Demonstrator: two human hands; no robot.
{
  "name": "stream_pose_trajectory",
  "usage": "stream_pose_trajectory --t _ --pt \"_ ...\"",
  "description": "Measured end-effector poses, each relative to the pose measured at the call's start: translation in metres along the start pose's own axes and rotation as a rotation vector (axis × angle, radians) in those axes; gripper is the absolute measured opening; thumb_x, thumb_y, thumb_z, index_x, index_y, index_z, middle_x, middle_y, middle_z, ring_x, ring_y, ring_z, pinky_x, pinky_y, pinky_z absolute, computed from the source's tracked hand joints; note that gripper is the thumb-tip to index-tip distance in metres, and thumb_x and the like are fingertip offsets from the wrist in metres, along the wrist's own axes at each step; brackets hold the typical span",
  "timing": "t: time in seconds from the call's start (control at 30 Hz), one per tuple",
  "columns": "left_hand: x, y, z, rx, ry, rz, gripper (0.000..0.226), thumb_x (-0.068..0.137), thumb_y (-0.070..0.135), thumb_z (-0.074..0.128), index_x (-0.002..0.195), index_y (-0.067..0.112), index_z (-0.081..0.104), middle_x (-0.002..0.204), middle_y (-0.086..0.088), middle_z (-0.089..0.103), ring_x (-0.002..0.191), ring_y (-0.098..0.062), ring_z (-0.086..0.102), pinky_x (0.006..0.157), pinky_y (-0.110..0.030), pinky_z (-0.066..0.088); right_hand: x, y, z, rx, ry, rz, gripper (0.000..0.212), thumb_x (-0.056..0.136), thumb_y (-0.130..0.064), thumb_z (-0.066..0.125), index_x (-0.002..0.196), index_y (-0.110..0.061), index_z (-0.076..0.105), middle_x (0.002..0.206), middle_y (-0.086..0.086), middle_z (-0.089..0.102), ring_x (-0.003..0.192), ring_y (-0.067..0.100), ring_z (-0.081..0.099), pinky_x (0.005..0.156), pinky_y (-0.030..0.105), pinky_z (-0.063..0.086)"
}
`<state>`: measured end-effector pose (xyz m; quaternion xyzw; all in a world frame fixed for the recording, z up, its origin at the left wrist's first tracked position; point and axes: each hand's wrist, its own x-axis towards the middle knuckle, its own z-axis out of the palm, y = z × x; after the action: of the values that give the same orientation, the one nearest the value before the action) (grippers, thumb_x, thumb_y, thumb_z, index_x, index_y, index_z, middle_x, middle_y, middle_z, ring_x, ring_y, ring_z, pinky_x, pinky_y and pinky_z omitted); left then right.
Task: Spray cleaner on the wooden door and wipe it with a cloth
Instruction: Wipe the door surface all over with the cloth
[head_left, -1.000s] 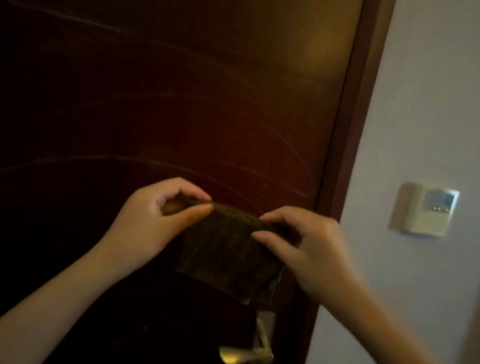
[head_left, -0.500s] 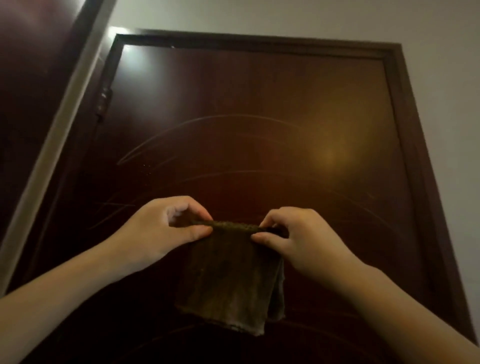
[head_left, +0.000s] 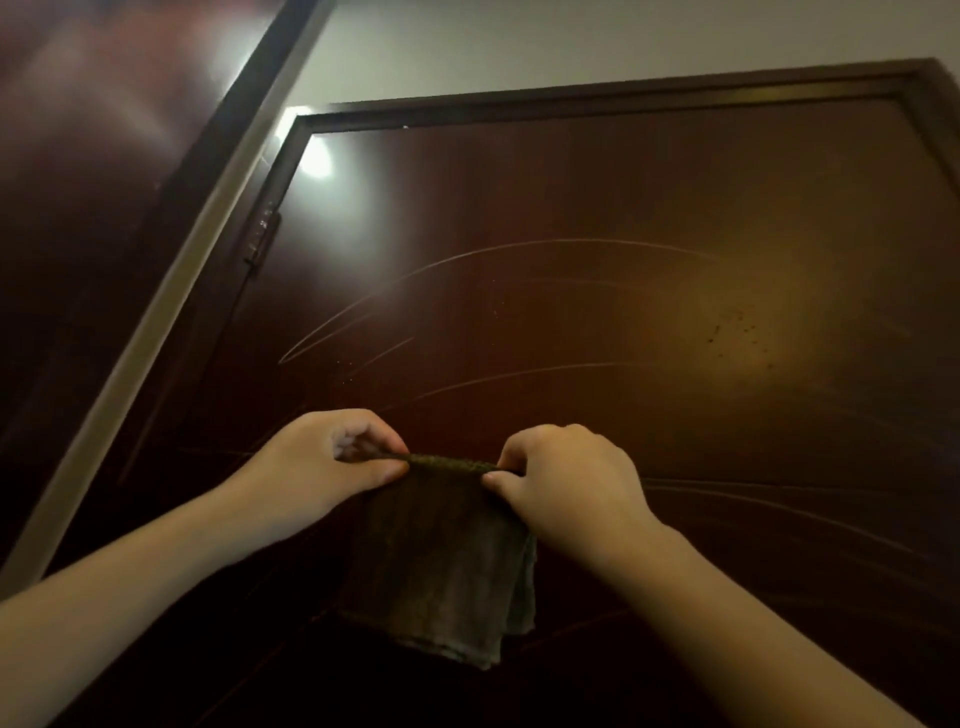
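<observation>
Dim light here, and plenty is lost in it: the lower part of the wooden door (head_left: 571, 234) sinks to near black toward 6 o'clock and runs off the bottom edge, and its frame (head_left: 597, 96) is cut by the picture's edge at 2 o'clock. Both forearms come in from 7 and 5 o'clock, cropped at the border. Just below centre hangs the cloth (head_left: 441, 571), dark olive-brown, folded in layers, its top fold pulled straight between the two hands. The left grip (head_left: 322, 462) pinches the cloth's 9 o'clock corner between thumb and curled fingers; the right grip (head_left: 566, 478) pinches the 3 o'clock corner, thumb under, knuckles up, the fingertips tucked out of sight behind the fabric. The cloth hangs in front of the door; whether it touches the wood I cannot tell. It covers a patch of the panel behind it. Up on the door, pale curved streaks (head_left: 467, 254) sweep from 9 toward 2 o'clock, and dark specks (head_left: 737, 327) sit in a warm glow at 3 o'clock. A white glare (head_left: 317, 158) burns at the door's 11 o'clock corner, with a hinge (head_left: 262, 234) just below it, hard to read. Out at 10 o'clock looms a second dark panel (head_left: 78, 156), blurred, edged by a pale strip (head_left: 171, 312). Above the frame at 12 o'clock is plain wall (head_left: 519, 36).
</observation>
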<state>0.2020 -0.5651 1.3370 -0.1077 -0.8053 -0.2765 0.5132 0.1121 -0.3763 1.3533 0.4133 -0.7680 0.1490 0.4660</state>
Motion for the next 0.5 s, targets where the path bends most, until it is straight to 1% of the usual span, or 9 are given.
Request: stream_pose_trajectory --t 0.07,0.13,0.23,0.37,0.5 --pt "0.016 -0.017 0.003 0.025 0.021 0.015 0.025 0.078 0.012 0.072 0.074 0.036 0.070 0.075 0.006 0.071 0.072 -0.008 0.067 0.069 -0.024 0.048 0.017 0.004 0.017 0.038 0.016 0.029 0.025 0.091 -0.045 0.052 0.103 -0.026 0.064 0.087 -0.007 0.066 0.077 0.011 0.062 0.060 0.024 0.050" --pt "0.028 -0.034 0.002 0.023 0.044 0.008 0.023 0.078 0.011 0.072 0.071 0.033 0.070 0.074 0.006 0.071 0.071 -0.007 0.067 0.070 -0.025 0.048 0.034 0.006 0.032 0.077 0.032 0.045 0.024 0.090 -0.044 0.054 0.101 -0.026 0.065 0.085 -0.007 0.066 0.077 0.011 0.062 0.058 0.024 0.048" --pt "0.044 -0.054 -0.004 0.051 0.081 0.007 0.015 0.078 0.015 0.072 0.076 0.029 0.070 0.075 0.005 0.070 0.074 -0.007 0.067 0.073 -0.025 0.049 0.054 0.004 0.048 0.123 0.063 0.045 0.022 0.090 -0.043 0.055 0.100 -0.026 0.065 0.086 -0.007 0.066 0.075 0.010 0.061 0.055 0.021 0.044" --pt "0.063 -0.072 -0.023 0.150 0.155 0.080 0.011 0.079 0.014 0.071 0.080 0.025 0.068 0.076 0.004 0.069 0.072 -0.006 0.065 0.069 -0.021 0.049 0.080 -0.013 0.060 0.122 0.153 0.001 0.022 0.091 -0.041 0.054 0.101 -0.024 0.065 0.085 -0.006 0.066 0.073 0.011 0.061 0.057 0.024 0.047" --pt "0.077 -0.097 -0.049 0.230 0.225 0.163 0.015 0.079 0.015 0.071 0.077 0.030 0.066 0.075 0.007 0.066 0.072 -0.006 0.062 0.065 -0.022 0.044 0.103 -0.039 0.072 0.075 0.240 -0.034 0.022 0.092 -0.038 0.055 0.102 -0.021 0.065 0.085 -0.001 0.066 0.076 0.017 0.061 0.060 0.028 0.047"
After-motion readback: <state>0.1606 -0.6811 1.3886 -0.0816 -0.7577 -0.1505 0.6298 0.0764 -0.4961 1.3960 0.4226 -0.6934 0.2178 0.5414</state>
